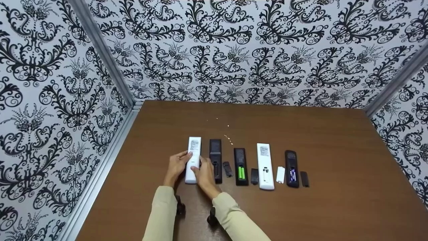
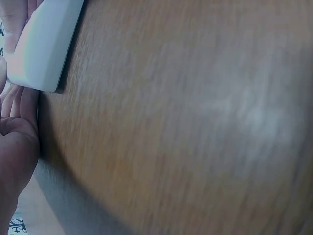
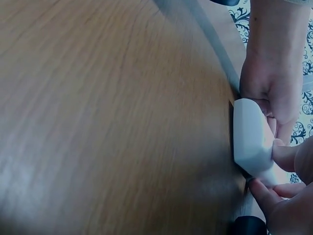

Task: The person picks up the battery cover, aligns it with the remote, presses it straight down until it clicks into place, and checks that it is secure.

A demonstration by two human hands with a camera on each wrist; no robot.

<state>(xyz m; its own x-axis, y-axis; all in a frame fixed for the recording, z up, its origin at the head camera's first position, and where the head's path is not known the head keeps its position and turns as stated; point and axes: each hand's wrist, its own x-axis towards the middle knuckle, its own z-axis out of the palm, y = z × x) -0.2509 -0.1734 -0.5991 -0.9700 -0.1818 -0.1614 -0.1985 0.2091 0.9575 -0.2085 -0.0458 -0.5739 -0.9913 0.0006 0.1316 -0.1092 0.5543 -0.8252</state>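
Note:
A white remote control lies back side up at the left end of a row, its label at the top. My left hand holds its left edge, with the thumb on the back. From the right, my right hand grips its lower half, thumb on top and fingers along the side. The end of the white remote shows in the left wrist view, and fingers around the white remote show in the right wrist view. Just right of my right hand lies a black remote with an uncovered battery compartment, partly hidden by that hand.
Rightward follow a dark battery cover, a black remote with green batteries, another dark cover, an open white remote, a white cover, a black remote with batteries and a dark cover. Patterned walls surround the brown table.

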